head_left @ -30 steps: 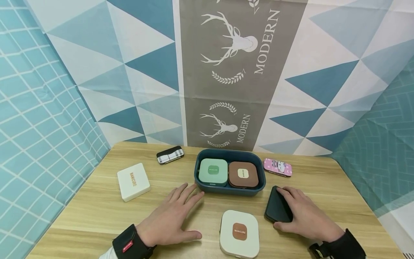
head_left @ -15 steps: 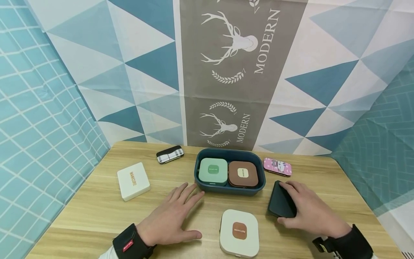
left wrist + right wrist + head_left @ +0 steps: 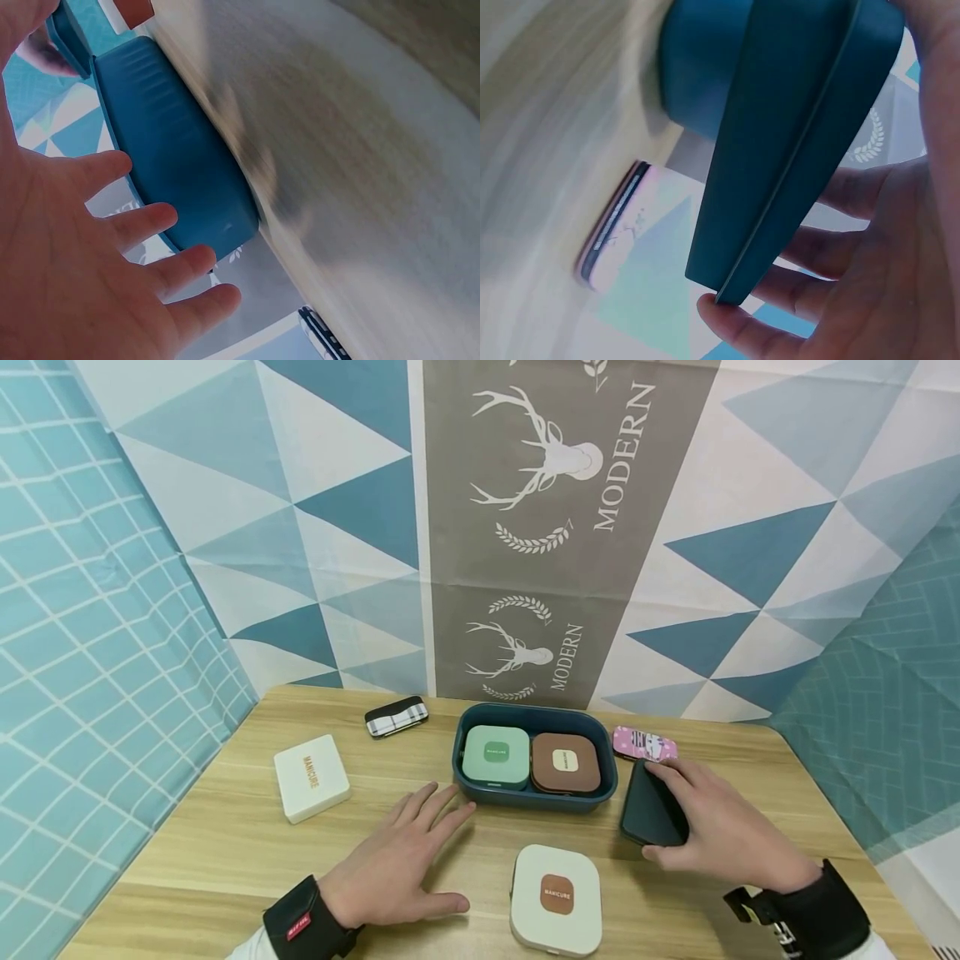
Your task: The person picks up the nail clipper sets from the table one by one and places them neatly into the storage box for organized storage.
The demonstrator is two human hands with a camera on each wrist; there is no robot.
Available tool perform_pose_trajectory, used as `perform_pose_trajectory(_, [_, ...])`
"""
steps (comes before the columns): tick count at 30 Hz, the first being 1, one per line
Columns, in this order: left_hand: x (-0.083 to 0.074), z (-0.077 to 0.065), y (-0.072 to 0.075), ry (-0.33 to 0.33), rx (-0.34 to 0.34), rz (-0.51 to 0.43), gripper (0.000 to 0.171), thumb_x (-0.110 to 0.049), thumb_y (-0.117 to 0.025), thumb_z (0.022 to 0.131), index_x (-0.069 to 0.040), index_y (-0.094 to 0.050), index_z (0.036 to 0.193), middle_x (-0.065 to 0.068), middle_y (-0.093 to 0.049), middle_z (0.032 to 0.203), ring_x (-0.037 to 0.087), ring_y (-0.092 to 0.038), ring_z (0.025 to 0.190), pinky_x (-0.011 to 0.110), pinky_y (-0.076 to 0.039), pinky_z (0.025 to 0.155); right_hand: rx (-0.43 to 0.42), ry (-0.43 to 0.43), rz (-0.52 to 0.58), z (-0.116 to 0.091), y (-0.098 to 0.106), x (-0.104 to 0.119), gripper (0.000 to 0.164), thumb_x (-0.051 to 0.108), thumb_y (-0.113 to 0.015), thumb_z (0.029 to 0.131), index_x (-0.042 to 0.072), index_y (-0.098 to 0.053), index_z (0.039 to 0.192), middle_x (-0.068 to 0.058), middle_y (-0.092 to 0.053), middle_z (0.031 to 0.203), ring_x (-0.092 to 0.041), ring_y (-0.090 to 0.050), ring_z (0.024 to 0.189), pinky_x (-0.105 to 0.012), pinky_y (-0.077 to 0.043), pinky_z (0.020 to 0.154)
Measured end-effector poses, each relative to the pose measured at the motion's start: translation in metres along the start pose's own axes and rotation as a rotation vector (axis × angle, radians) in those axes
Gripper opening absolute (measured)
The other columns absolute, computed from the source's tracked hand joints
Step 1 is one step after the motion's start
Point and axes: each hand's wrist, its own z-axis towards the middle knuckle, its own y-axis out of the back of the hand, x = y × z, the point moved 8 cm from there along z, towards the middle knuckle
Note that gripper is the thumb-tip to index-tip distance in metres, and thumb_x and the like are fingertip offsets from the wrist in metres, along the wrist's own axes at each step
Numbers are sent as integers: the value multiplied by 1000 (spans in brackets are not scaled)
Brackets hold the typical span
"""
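In the head view my right hand (image 3: 723,827) grips a dark teal flat case (image 3: 652,810) by its edges, thumb at the near end and fingers at the far end. The right wrist view shows the case (image 3: 780,150) tilted and raised over the table, a seam along its side. My left hand (image 3: 401,860) is spread, palm down, fingertips right at the near left corner of a navy blue bin (image 3: 525,803). Inside the bin a mint green manicure case (image 3: 495,768) and a brown manicure case (image 3: 564,777) lie side by side.
A cream manicure case (image 3: 556,927) lies in front of the bin, between the hands. A white manicure case (image 3: 311,793) is at the left. A black-and-plaid case (image 3: 396,718) and a pink patterned case (image 3: 645,743) flank the bin near the table's back edge.
My right hand has lifted the teal case and carried it away from me, towards the pink case, tilting it. My left hand has stayed in place.
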Motion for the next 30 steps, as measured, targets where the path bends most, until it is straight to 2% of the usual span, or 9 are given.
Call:
perform_pose_trajectory(6, [0, 0, 0, 2, 12, -6, 100, -76, -69, 88, -19, -40, 165, 13, -31, 172, 44, -29, 155, 63, -27, 123, -7, 32, -11, 9, 7, 4, 104, 61, -89, 76, 3, -51, 154, -26, -46, 154, -45, -56, 127, -59, -52, 95])
perform_pose_trajectory(15, [-1, -1, 0, -6, 5, 2, 101, -76, -69, 88, -18, -40, 165, 14, -31, 171, 44, -29, 154, 62, -27, 123, -35, 96, -13, 28, 19, 14, 103, 56, -90, 77, 6, -49, 156, -15, -53, 146, -30, -58, 117, -47, -54, 86])
perform_pose_trajectory(22, [0, 0, 0, 2, 9, -3, 100, -77, -68, 89, -18, -40, 165, 13, -31, 172, 44, -29, 155, 62, -27, 123, -30, 125, -17, 42, 23, 17, 105, 59, -88, 78, 6, -45, 159, -13, -50, 150, -30, -54, 125, -47, -51, 92])
perform_pose_trajectory(30, [-1, 0, 1, 1, 6, -1, 100, -78, -67, 88, -18, -40, 165, 13, -31, 171, 44, -29, 155, 62, -28, 123, -36, 145, -22, 56, 24, 18, 108, 58, -90, 75, 6, -46, 159, -13, -50, 149, -28, -54, 121, -45, -51, 89])
